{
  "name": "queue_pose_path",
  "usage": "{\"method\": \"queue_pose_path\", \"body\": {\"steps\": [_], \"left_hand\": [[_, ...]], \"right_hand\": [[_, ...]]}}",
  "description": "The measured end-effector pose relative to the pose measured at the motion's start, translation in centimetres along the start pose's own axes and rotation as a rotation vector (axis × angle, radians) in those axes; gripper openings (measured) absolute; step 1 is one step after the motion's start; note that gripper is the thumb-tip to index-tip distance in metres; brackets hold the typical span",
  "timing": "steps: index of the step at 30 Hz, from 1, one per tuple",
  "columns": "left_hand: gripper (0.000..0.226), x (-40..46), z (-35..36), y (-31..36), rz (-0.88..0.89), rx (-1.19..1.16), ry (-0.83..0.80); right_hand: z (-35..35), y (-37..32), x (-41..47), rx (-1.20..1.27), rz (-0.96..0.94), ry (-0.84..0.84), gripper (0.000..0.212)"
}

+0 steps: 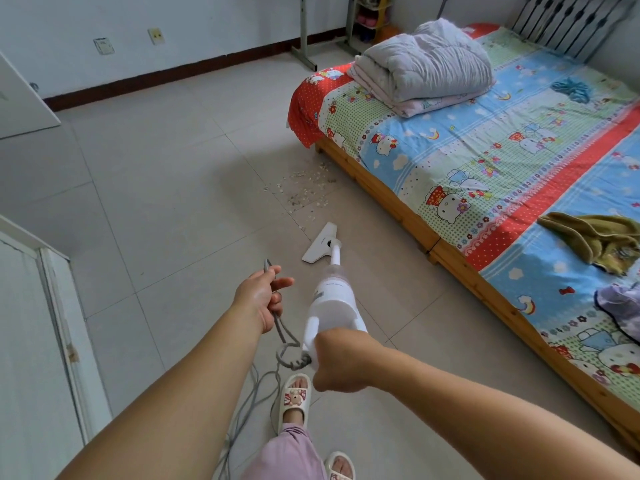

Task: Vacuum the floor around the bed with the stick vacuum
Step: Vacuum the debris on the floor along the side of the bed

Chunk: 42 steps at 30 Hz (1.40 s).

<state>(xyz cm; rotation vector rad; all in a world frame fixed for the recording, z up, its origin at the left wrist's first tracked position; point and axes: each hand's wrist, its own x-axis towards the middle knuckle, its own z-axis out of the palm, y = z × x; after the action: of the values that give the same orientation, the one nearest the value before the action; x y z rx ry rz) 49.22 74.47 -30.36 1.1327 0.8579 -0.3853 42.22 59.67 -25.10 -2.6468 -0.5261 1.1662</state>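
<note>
A white stick vacuum [331, 299] slants down to the tiled floor, its flat head [320, 244] resting just short of a patch of scattered crumbs and debris [303, 188]. My right hand [341, 362] grips the vacuum's handle at its upper end. My left hand [265, 296] holds a loop of the grey power cord [282, 327], which hangs down and trails back past my feet. The bed [502, 161] with a cartoon-print sheet and wooden frame runs along the right, its near corner close to the debris.
A folded quilt [426, 67] and loose clothes lie on the bed. A white door [20, 102] stands at the far left, a cabinet edge [52, 306] at near left. A metal stand [304, 32] and shoe rack [372, 15] stand by the far wall. My slippered feet [294, 396] are below.
</note>
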Motion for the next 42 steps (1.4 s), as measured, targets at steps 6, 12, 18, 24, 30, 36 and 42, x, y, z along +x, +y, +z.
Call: {"method": "queue_pose_path", "body": {"steps": [6,12,18,24,30,36,42], "left_hand": [[0.019,-0.2,-1.0,0.3,0.014,-0.035,0.038],[0.021,0.1,-0.8,1.1,0.023,-0.053,0.062],[0.02,1.3,-0.9,2.2,0.003,-0.04,0.078],[0.021,3.1,-1.4,4.4,0.012,-0.03,0.091],[0.02,5.4,-1.5,6.8,0.008,-0.033,0.089],[0.017,6.9,-0.6,9.1,-0.003,-0.021,0.061],[0.018,7.5,-1.1,11.2,0.024,-0.042,0.034]], "right_hand": [[-3.0,-0.4,0.5,0.489,0.073,0.079,0.014],[-5.2,0.0,2.0,0.807,0.039,0.192,0.005],[-6.2,-0.3,4.8,0.97,0.103,0.292,0.014],[-6.6,-2.0,7.7,1.115,0.16,0.35,0.023],[-7.1,-3.9,8.3,1.08,0.196,0.259,0.018],[-7.7,-5.5,8.0,0.912,0.113,0.111,0.012],[-9.1,-6.1,9.6,0.906,0.157,0.169,0.01]]}}
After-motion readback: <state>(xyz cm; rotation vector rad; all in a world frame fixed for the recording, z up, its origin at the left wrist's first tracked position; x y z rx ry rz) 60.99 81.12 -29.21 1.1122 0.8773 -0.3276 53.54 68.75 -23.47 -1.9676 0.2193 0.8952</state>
